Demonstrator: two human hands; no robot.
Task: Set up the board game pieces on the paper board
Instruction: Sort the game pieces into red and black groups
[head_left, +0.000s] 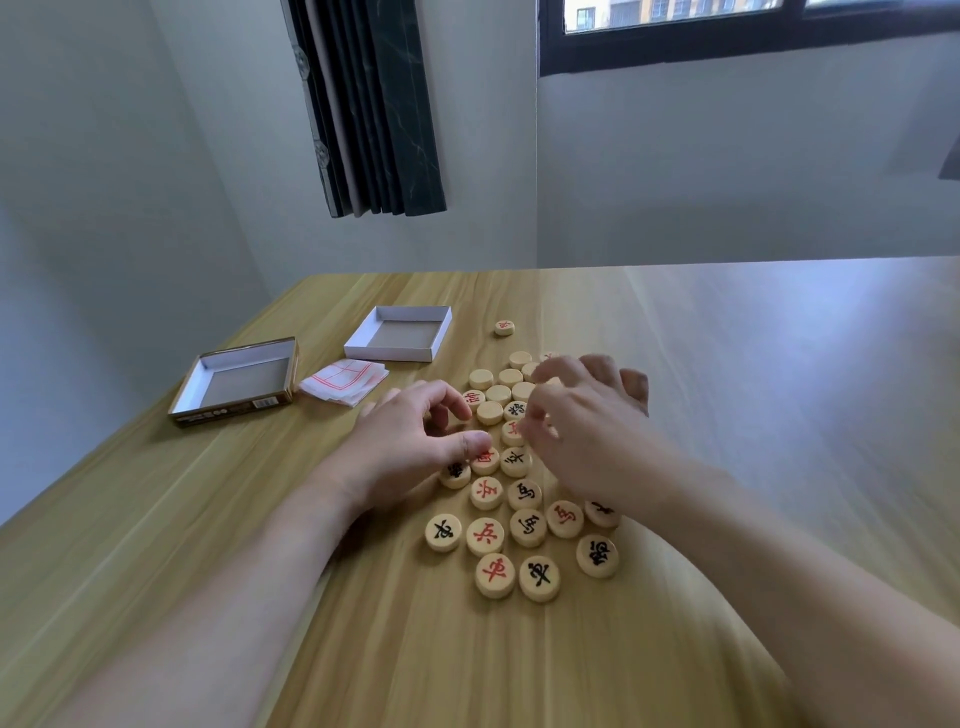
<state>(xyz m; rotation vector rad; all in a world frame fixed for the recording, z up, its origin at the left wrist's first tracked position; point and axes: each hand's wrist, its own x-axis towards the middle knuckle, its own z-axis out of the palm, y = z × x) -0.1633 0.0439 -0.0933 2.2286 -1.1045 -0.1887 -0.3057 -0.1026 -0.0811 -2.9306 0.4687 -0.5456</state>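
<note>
So from my head camera, both my hands are down over the pile of wooden game pieces (511, 467) spread loose on the wooden table (727, 389). My left hand (410, 447) is curled with the fingers bent, thumb tip resting right against a red-marked piece, and I honestly can't tell if I've got anything pinched in there or if it's just touching. My right hand (587, 431) is a bit blurry, fingers loosely curled over the middle of the pile, and again I can't tell whether it's gripping a piece or just hovering on top. The pieces are round discs, some showing red characters, some black, and a bunch toward the far side are flipped blank side up. The nearest ones sit in rough rows close to me, a red one and a black one side by side at the very front. One stray piece (504, 327) sits apart from the rest, farther back near the white box tray (397, 333). The paper board (344, 383) is folded up, white with red lines, lying between that tray and the other open box half (236, 382) with the dark gold-edged sides off to my left. No pieces are on the paper. Behind the table are plain walls, a dark curtain (366, 104) and a window (727, 26).
</note>
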